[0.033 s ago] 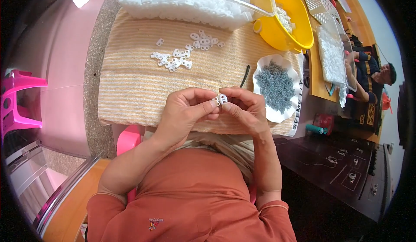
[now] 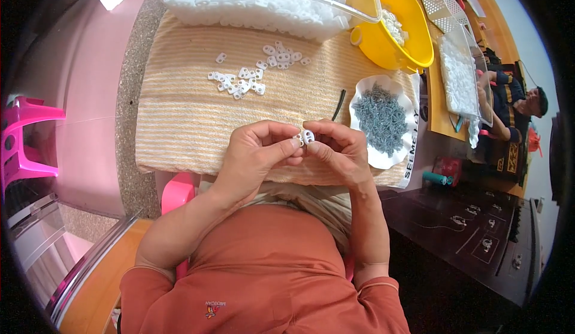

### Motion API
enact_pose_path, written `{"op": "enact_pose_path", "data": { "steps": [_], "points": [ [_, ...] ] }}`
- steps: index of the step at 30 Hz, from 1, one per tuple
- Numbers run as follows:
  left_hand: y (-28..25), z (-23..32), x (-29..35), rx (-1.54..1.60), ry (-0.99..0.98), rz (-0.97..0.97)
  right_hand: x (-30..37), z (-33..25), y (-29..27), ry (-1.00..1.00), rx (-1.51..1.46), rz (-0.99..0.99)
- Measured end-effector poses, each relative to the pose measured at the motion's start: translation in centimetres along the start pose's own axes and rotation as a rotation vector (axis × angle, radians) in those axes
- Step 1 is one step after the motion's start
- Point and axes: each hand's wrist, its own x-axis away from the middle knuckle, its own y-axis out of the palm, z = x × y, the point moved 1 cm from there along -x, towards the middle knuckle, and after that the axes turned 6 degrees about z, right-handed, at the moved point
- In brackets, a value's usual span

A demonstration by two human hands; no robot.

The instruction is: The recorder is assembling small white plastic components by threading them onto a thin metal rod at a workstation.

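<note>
My left hand (image 2: 256, 157) and my right hand (image 2: 342, 153) meet just above the near edge of the towel-covered table. Pinched in the right thumb and fingers is a white oval plastic piece with two holes (image 2: 308, 136). The left fingertips close on a small pale piece (image 2: 299, 139) right beside it; its shape is partly hidden by the fingers. Beyond my hands, several loose white two-hole pieces (image 2: 242, 82) lie scattered on the striped towel (image 2: 179, 112). To the right, a white scalloped dish (image 2: 382, 161) holds a heap of small grey screws (image 2: 380, 118).
A clear bin (image 2: 371, 11) full of white pieces stands at the far edge, beside a yellow basin (image 2: 422, 46). A thin black stick (image 2: 339, 105) lies near the dish. Pink stool (image 2: 30, 136) at left. Another person (image 2: 509, 103) sits at right by another white-filled bin (image 2: 458, 79).
</note>
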Motion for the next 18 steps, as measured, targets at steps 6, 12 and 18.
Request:
{"op": "enact_pose_path", "data": {
  "steps": [6,12,18],
  "points": [
    [0.0,-0.1,0.0,-0.012,-0.002,-0.008,0.1,0.1,0.0,-0.021,0.038,-0.006],
    [0.2,-0.2,0.1,-0.018,-0.016,0.013,0.1,0.4,0.0,-0.029,0.007,-0.007],
    [0.1,-0.2,0.1,-0.022,-0.016,0.014,0.0,0.5,0.1,-0.046,0.007,-0.021]
  ]
}}
